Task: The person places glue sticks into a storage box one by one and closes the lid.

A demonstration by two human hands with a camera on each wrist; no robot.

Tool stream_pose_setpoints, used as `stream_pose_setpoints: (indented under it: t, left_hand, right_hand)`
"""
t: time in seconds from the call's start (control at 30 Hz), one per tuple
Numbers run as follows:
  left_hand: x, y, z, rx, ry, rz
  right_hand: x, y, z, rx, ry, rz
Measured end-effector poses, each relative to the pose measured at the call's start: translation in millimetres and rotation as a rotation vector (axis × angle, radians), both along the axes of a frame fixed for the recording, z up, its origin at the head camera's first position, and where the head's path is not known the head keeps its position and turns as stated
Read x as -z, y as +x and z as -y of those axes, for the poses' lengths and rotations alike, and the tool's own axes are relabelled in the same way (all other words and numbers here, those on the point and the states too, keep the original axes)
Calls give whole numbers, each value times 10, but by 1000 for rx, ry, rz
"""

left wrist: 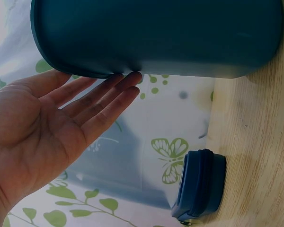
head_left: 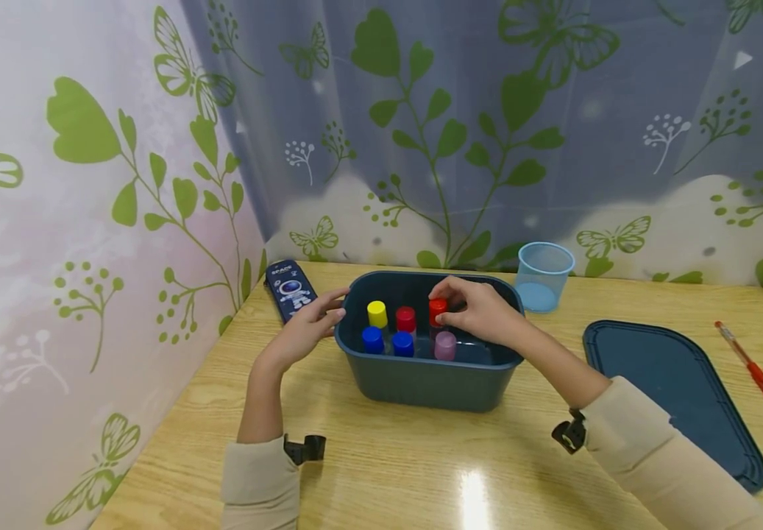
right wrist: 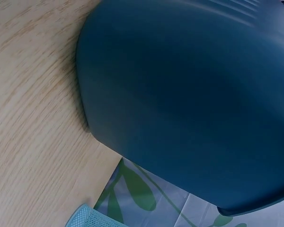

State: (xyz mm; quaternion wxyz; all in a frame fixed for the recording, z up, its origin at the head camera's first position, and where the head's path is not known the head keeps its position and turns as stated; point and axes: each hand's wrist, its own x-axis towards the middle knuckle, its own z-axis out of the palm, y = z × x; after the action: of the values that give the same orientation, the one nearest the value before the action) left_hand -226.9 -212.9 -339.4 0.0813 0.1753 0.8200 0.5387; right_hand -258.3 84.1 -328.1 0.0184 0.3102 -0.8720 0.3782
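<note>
right hand [head_left: 477,313], center of the head view, has thumb and fingers pinched on a red cylinder [head_left: 438,312]; that piece sits upright, center of the frame, at the mouth of the dark teal bin [head_left: 427,386]. left hand [head_left: 304,331], left of center, isn't grasping anything: fingers extended, tips against the bin's left end; left wrist view agrees. other pieces stand in the bin, left to middle: yellow cylinder [head_left: 377,314] and a second red cylinder [head_left: 405,318] in back, two blue cylinders [head_left: 372,339] and a pink cylinder [head_left: 445,344] in front. right wrist view is mostly bin wall, fingers hidden there. around it on the wood table [head_left: 388,464]: dark pencil case [head_left: 291,292] with astronaut print, just beside the left hand; light blue cup [head_left: 545,276] just behind the bin's right end; dark blue panel [head_left: 672,375] with raised rim at lower right, partly under the right sleeve [head_left: 646,442]; red pen [head_left: 752,364] at far right. printed curtain [head_left: 460,110] fills the upper frame.
</note>
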Motion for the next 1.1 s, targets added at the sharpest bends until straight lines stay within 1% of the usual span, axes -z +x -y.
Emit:
stream_pose_setpoints:
  t: [0.27, 0.47, 0.7, 0.93, 1.1]
  left_hand:
    - [-10, 12, -2, 5, 0, -6]
    - [-7, 10, 0, -9, -3, 4]
    - [-2, 5, -1, 3, 1, -4]
    - [-5, 12, -8, -5, -1, 10]
    - [1, -4, -1, 0, 0, 0]
  right_hand:
    - [7, 9, 3, -27, 52, 20]
    - [23, 3, 0, -40, 71, 11]
    - [21, 6, -5, -12, 80, 19]
    - [0, 11, -10, 4, 77, 43]
    - [-2, 4, -7, 8, 71, 41]
